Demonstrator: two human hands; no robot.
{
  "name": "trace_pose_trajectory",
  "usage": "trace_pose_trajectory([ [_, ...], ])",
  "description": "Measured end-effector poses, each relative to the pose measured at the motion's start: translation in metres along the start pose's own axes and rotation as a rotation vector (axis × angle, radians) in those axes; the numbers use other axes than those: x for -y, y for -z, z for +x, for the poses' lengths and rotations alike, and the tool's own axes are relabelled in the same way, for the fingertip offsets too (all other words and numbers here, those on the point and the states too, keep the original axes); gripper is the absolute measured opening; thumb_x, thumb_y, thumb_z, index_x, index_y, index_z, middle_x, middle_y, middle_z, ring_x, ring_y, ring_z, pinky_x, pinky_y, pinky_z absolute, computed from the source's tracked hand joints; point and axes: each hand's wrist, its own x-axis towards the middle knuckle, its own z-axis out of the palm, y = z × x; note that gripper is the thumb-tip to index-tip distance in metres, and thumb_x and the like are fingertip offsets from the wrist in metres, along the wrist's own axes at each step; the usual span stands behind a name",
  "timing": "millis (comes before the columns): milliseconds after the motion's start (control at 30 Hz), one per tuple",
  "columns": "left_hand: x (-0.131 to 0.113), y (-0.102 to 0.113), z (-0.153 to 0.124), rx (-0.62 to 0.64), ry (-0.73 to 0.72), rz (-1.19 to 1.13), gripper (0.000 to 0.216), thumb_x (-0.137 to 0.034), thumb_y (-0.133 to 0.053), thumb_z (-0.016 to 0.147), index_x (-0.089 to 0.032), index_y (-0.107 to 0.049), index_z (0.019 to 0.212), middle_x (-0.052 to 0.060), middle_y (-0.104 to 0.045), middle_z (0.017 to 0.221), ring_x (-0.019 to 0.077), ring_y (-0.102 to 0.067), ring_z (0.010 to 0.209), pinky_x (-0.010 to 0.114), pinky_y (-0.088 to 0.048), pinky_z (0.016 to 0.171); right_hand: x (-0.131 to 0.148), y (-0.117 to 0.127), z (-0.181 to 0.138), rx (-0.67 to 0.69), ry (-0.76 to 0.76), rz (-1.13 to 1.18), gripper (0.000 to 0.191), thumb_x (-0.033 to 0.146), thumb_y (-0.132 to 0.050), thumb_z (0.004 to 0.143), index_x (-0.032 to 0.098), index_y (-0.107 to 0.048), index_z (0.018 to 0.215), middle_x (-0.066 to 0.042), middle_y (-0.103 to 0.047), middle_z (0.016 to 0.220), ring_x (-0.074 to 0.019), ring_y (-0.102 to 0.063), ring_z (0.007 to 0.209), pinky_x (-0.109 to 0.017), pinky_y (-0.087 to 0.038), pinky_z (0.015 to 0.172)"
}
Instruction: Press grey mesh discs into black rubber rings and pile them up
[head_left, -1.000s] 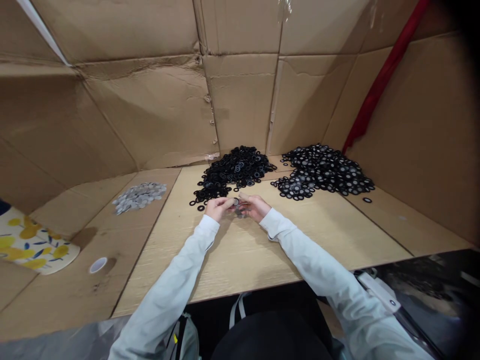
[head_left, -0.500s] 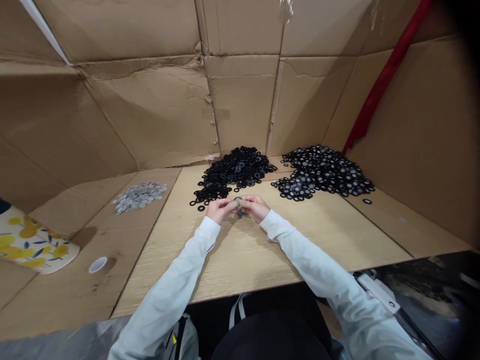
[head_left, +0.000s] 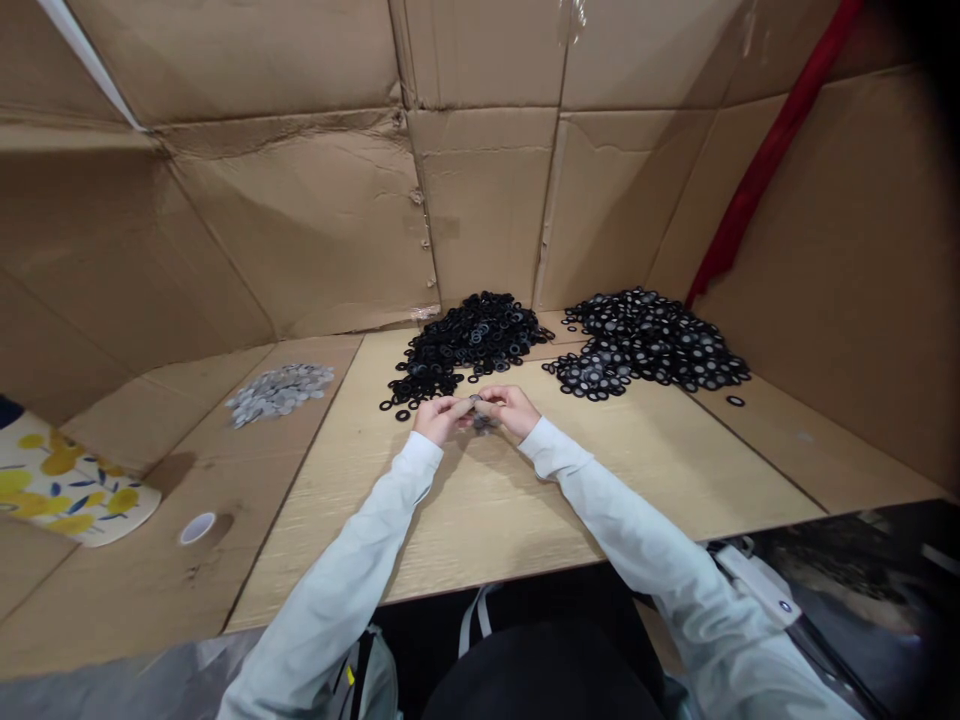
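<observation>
My left hand [head_left: 437,417] and my right hand [head_left: 511,410] meet fingertip to fingertip over the wooden board [head_left: 480,500]. Both pinch a small black ring with a grey disc [head_left: 475,405] between them. Just beyond my hands lies a heap of plain black rings [head_left: 469,345]. To its right sits a heap of black rings with grey centres [head_left: 645,345]. A few loose rings [head_left: 394,407] lie by my left hand.
A small pile of grey discs [head_left: 279,392] lies at the left on cardboard. A roll of tape [head_left: 197,528] and a flowered cushion [head_left: 60,485] sit at the near left. Cardboard walls [head_left: 480,200] close the bench in; a red strip [head_left: 757,160] runs up the right wall.
My hands have drawn slightly closer together around the small piece; otherwise nothing has shifted.
</observation>
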Motion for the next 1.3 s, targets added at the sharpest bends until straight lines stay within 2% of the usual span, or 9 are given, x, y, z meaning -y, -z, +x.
trace_pose_trajectory([
  [100, 0.003, 0.001, 0.001, -0.027, -0.073, 0.047, 0.035, -0.037, -0.073, 0.036, -0.011, -0.061, 0.056, 0.001, -0.059, 0.052, 0.0119, -0.054, 0.051, 0.028, -0.046, 0.06, 0.0, 0.0, -0.001, 0.043, -0.022, -0.023, 0.011, 0.022, -0.064, 0.049, 0.014, -0.059, 0.053, 0.001, -0.054, 0.056, -0.0091, -0.046, 0.055, -0.024, -0.036, 0.055],
  [233, 0.002, 0.003, 0.001, -0.064, -0.129, 0.138, 0.033, -0.038, -0.071, 0.04, -0.011, -0.062, 0.057, 0.001, -0.06, 0.054, 0.0122, -0.054, 0.051, 0.029, -0.046, 0.061, 0.001, 0.001, -0.002, 0.155, -0.217, 0.159, 0.022, 0.026, -0.067, 0.046, 0.014, -0.061, 0.063, 0.0, -0.057, 0.055, -0.0084, -0.047, 0.05, -0.021, -0.033, 0.047],
  [367, 0.003, 0.003, 0.001, -0.031, -0.137, 0.102, 0.035, -0.039, -0.072, 0.039, -0.011, -0.061, 0.058, 0.001, -0.059, 0.053, 0.0132, -0.055, 0.052, 0.03, -0.046, 0.062, -0.003, 0.0, -0.001, 0.081, -0.258, 0.233, 0.025, 0.033, -0.068, 0.046, 0.013, -0.062, 0.06, 0.0, -0.057, 0.053, -0.0073, -0.046, 0.049, -0.02, -0.031, 0.045],
  [633, 0.005, 0.002, 0.002, 0.06, 0.004, -0.03, 0.039, -0.039, -0.072, 0.039, -0.009, -0.062, 0.063, 0.004, -0.062, 0.058, 0.014, -0.058, 0.056, 0.03, -0.046, 0.065, -0.006, -0.001, 0.002, 0.017, -0.157, 0.133, 0.026, 0.035, -0.066, 0.046, 0.012, -0.06, 0.057, 0.002, -0.053, 0.047, -0.006, -0.039, 0.043, -0.021, -0.03, 0.044],
  [767, 0.005, 0.0, 0.0, -0.003, -0.08, 0.085, 0.034, -0.033, -0.074, 0.036, -0.009, -0.062, 0.058, 0.002, -0.06, 0.053, 0.0111, -0.054, 0.049, 0.028, -0.046, 0.059, -0.013, -0.003, 0.003, -0.002, -0.096, 0.118, 0.026, 0.036, -0.064, 0.049, 0.012, -0.061, 0.059, 0.001, -0.055, 0.051, -0.0079, -0.042, 0.047, -0.023, -0.034, 0.049],
  [867, 0.007, -0.002, -0.001, -0.013, -0.138, 0.191, 0.029, -0.035, -0.072, 0.041, -0.01, -0.061, 0.051, 0.002, -0.058, 0.048, 0.0104, -0.051, 0.044, 0.027, -0.045, 0.053, -0.023, -0.004, 0.005, -0.062, 0.004, 0.066, 0.022, 0.035, -0.061, 0.054, 0.013, -0.061, 0.058, 0.0, -0.056, 0.056, -0.01, -0.047, 0.053, -0.025, -0.037, 0.055],
  [967, 0.008, -0.003, -0.001, -0.095, -0.241, 0.274, 0.023, -0.033, -0.069, 0.046, -0.011, -0.062, 0.051, 0.002, -0.058, 0.047, 0.0109, -0.051, 0.044, 0.026, -0.043, 0.051, -0.03, -0.003, 0.007, -0.126, 0.138, -0.03, 0.017, 0.032, -0.058, 0.058, 0.015, -0.06, 0.057, -0.002, -0.058, 0.064, -0.0127, -0.051, 0.062, -0.027, -0.04, 0.062],
  [1067, 0.007, -0.004, -0.001, -0.165, -0.292, 0.27, 0.017, -0.029, -0.068, 0.049, -0.013, -0.064, 0.055, 0.003, -0.061, 0.052, 0.0124, -0.053, 0.05, 0.026, -0.043, 0.055, -0.029, 0.0, 0.007, -0.126, 0.219, -0.093, 0.016, 0.031, -0.056, 0.06, 0.015, -0.058, 0.057, -0.003, -0.058, 0.068, -0.0142, -0.052, 0.067, -0.027, -0.041, 0.064],
  [1300, -0.007, -0.003, -0.006, -0.114, -0.284, 0.212, 0.013, -0.025, -0.067, 0.051, -0.014, -0.066, 0.058, 0.004, -0.062, 0.054, 0.0143, -0.055, 0.053, 0.029, -0.045, 0.061, -0.007, 0.002, -0.002, -0.054, 0.339, -0.236, 0.014, 0.028, -0.053, 0.066, 0.015, -0.056, 0.06, -0.004, -0.056, 0.07, -0.0146, -0.053, 0.069, -0.029, -0.043, 0.065],
])
